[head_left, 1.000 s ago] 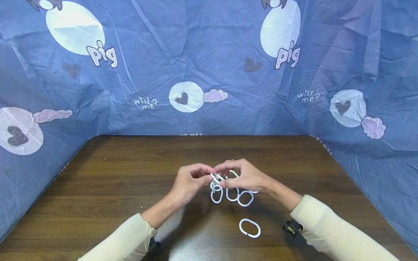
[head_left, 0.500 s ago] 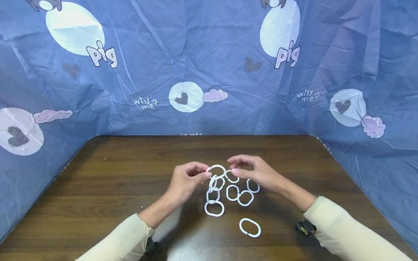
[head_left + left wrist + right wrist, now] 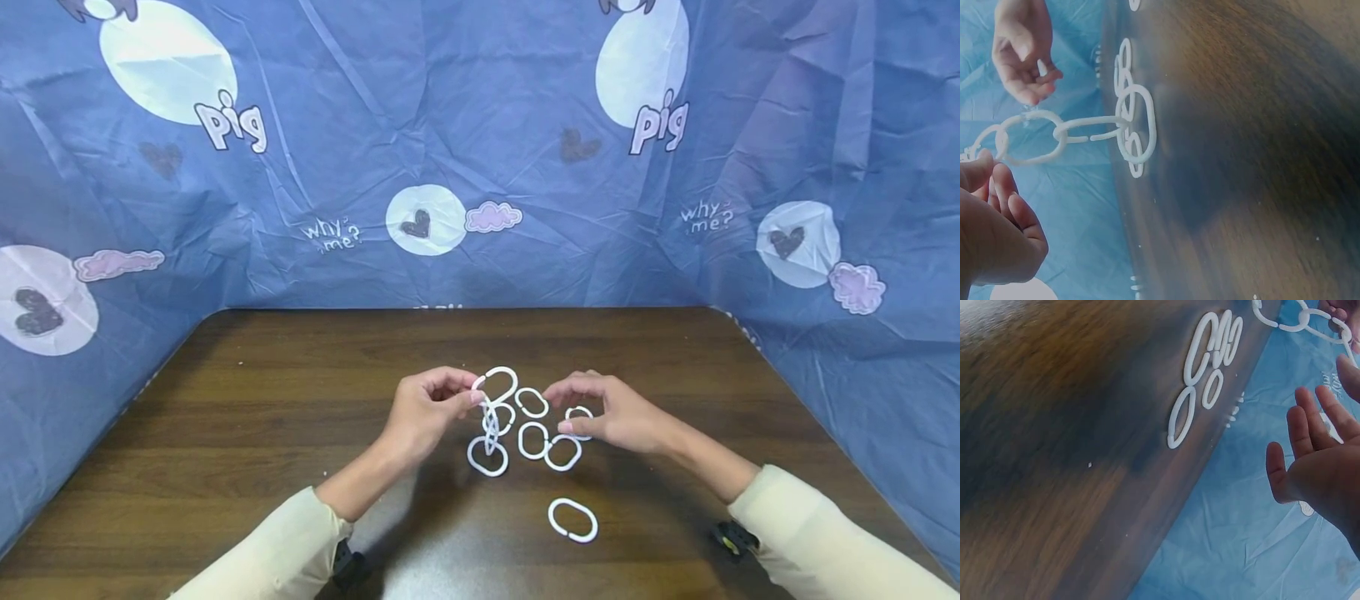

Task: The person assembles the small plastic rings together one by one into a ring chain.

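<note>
In the head view my left hand pinches the top of a chain of white, oval C-shaped curtain rings between thumb and fingers. The chain hangs below the fingertips, its lowest ring over the table; the left wrist view shows several rings hooked one through another. Holding nothing, my right hand hovers to the right with fingers spread and lightly bent. Its thumb overlaps a loose ring in the head view. From the right wrist, this hand appears palm-on, fingers apart.
Several loose rings lie between the hands on the brown wooden table. One separate ring lies closer to the front edge. A blue printed cloth stands behind and at both sides.
Both hands were together at the rings; my right hand has drawn away to the right, leaving the chain in my left. The chain has dropped into view and its lowest ring has swung up slightly.
</note>
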A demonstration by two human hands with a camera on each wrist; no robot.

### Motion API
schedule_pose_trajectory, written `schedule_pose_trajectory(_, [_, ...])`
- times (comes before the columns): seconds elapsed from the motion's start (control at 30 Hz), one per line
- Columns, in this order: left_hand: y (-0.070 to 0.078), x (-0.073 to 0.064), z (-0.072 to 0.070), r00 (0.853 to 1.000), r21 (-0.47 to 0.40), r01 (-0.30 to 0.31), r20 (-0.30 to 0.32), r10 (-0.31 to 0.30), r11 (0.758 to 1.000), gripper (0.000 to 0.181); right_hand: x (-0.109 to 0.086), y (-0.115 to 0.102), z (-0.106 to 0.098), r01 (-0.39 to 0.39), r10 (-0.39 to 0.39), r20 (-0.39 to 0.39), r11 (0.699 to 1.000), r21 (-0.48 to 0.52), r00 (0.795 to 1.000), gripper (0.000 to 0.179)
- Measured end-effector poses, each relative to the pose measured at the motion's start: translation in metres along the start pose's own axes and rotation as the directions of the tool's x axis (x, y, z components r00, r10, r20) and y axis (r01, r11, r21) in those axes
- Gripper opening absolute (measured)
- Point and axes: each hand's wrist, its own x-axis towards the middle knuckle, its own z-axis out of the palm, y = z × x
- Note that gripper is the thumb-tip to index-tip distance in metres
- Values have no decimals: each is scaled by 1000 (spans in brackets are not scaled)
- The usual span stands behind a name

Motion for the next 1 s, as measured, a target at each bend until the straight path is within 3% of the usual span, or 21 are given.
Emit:
schedule_pose_trajectory(0.27, [2,0,-1,1000,-6,4,0,-4,1000,13,-17,-1,3,91,-77,110,987,-131,991,43])
schedule_pose_trajectory(0.43, [2,0,-1,1000,-5,5,1,-5,1000,12,-29,0,10,89,-49,190,974,-207,981,51])
schedule_pose_trajectory(0.7, [1,0,-3,1000,-4,8,10,-8,1000,12,-40,-2,21,130,-33,331,952,-275,943,66])
schedule_pose_trajectory(1.0, [2,-2,-2,1000,-3,27,9,-27,1000,12,-50,-4,31,217,-58,401,905,-365,914,84])
